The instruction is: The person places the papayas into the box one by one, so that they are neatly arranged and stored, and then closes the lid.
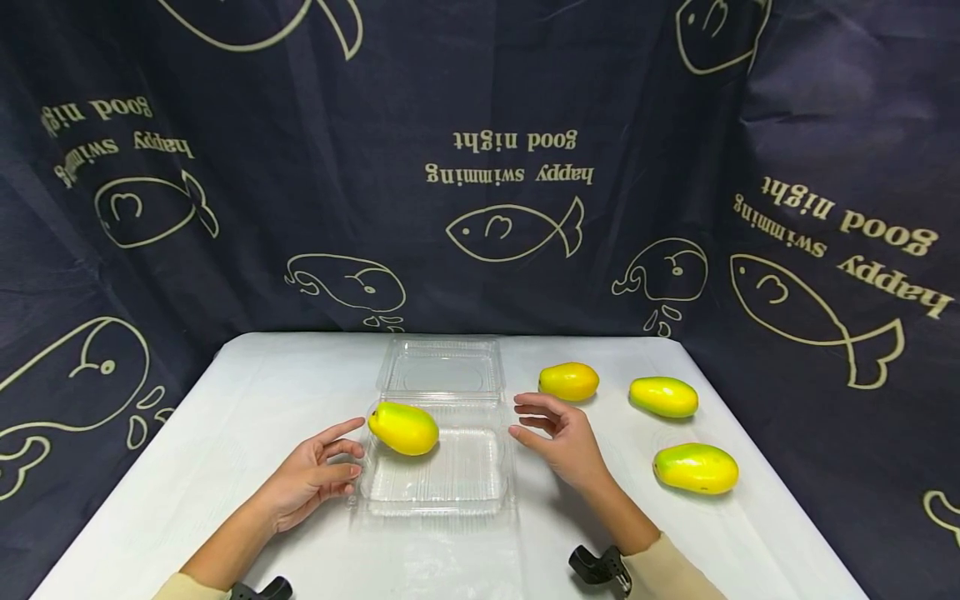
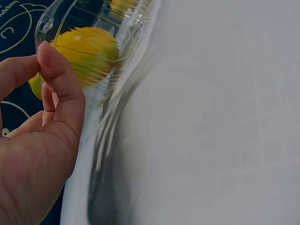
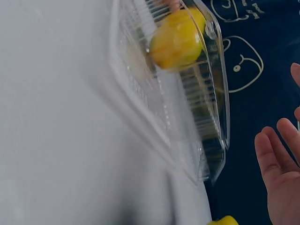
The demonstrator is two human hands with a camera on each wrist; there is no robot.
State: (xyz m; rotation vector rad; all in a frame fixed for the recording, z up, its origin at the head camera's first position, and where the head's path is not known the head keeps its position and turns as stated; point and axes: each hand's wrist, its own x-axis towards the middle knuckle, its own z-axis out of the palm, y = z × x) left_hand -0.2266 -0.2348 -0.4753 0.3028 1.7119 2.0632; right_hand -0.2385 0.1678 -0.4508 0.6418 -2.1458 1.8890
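A clear plastic clamshell box (image 1: 438, 506) lies on the table with its lid (image 1: 442, 371) folded back. One yellow-green papaya (image 1: 405, 428) sits in the back left part of its base. My left hand (image 1: 311, 482) is at the box's left edge, fingers loosely spread and the index fingertip beside the papaya. In the left wrist view, the thumb overlaps the box rim (image 2: 38, 33); contact is unclear. Beside the box's right edge, my right hand (image 1: 562, 437) holds nothing, its fingers relaxed and apart. The right wrist view shows the papaya (image 3: 178, 40) through the clear wall.
Three more papayas lie on the right side of the white table (image 1: 600, 525): one behind the right hand (image 1: 570, 381), one at the back right (image 1: 663, 397) and one nearer the front (image 1: 696, 468). A dark printed curtain (image 1: 510, 292) stands behind the table.
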